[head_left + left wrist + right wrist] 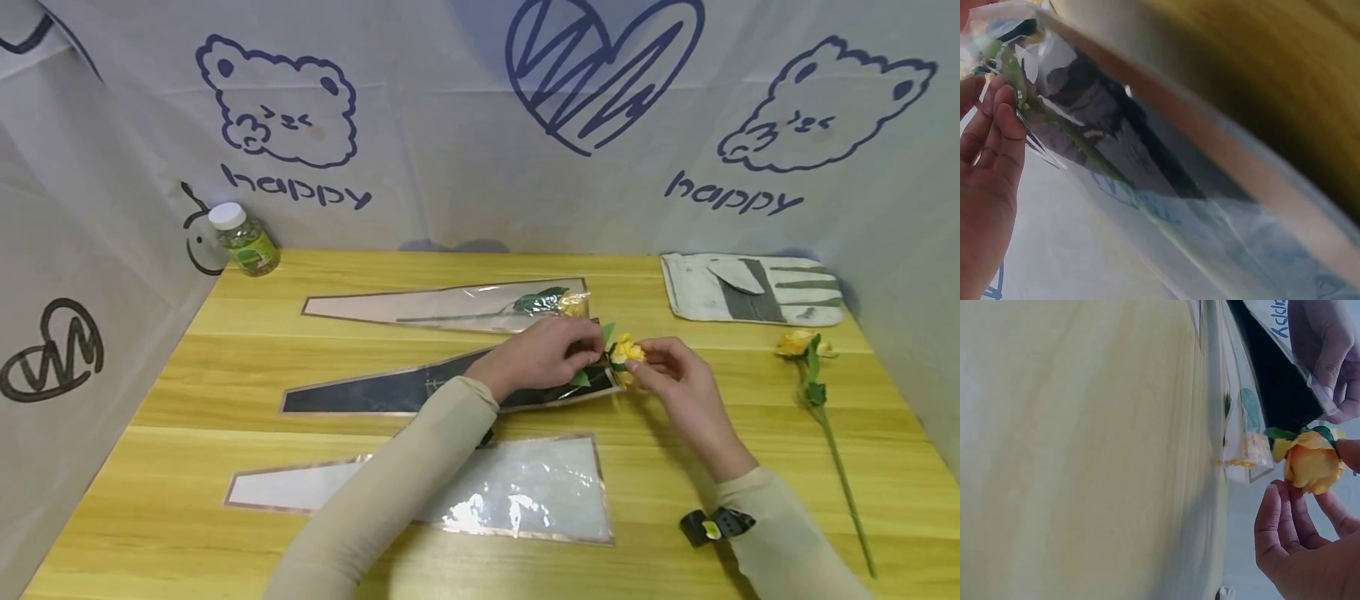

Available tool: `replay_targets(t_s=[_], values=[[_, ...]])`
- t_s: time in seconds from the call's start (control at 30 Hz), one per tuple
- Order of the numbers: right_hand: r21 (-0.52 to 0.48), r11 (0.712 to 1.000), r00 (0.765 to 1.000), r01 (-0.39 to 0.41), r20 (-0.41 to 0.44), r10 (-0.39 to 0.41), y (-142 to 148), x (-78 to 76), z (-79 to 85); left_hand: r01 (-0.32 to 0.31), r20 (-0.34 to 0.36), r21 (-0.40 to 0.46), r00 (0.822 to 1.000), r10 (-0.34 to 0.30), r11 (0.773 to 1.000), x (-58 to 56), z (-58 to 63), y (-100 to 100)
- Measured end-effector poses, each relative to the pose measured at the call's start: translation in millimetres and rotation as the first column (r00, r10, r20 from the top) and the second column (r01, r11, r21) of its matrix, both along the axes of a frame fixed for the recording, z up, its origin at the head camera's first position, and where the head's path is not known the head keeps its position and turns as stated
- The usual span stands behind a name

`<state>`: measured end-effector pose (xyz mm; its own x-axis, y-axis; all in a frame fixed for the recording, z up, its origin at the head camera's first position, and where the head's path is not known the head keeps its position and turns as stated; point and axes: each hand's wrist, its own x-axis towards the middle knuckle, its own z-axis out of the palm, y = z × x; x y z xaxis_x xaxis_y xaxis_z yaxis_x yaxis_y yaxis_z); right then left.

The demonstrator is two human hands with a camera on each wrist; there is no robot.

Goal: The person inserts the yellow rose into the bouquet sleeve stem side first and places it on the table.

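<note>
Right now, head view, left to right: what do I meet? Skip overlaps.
Jar → left hand → yellow flower between the hands → right hand → loose flower with a long stem.

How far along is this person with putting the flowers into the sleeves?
Done, it seems: the far pale sleeve already holds a yellow flower. In hand: the black sleeve, with a second flower partly inside; the right hand holds its head at the opening while the left hand appears to pinch the sleeve's edge. Left, probably: the near white sleeve, where no flower shows, and the loose flower on the right.
</note>
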<state>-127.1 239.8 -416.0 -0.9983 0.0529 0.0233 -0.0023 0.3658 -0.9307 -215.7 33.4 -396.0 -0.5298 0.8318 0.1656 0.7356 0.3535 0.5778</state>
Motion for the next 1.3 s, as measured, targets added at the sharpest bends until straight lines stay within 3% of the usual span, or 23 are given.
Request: replay_targets(t_s=[0.23,0.47,0.83,1.03,1.3], values=[[0.108,0.994,1.000,0.006,0.001,-0.006,1.7,-2.1,2.7,0.034,0.027,0.005,0.999,-0.034,0.999,1.8,-2.2,2.0],[0.165,0.986,1.000,0.005,0.012,-0.007,-1.5,-5.2,2.8,0.050,0.002,0.034,0.999,-0.050,0.998,2.4,-6.8,2.9],[0.080,0.991,0.994,-0.105,0.047,0.102,7.3,-8.4,3.5,0.027,-0.061,0.060,0.998,-0.023,0.998,-0.1,-6.5,-0.8],[0.071,0.995,0.996,-0.064,0.070,0.059,7.2,-10.9,-0.4,0.006,-0.100,0.048,0.995,-0.002,0.999,-1.0,-5.7,-0.8],[0.146,0.987,0.996,-0.059,0.072,0.048,6.3,-12.2,-4.0,0.010,-0.131,0.049,0.991,-0.003,0.999,-1.8,-7.2,0.5]])
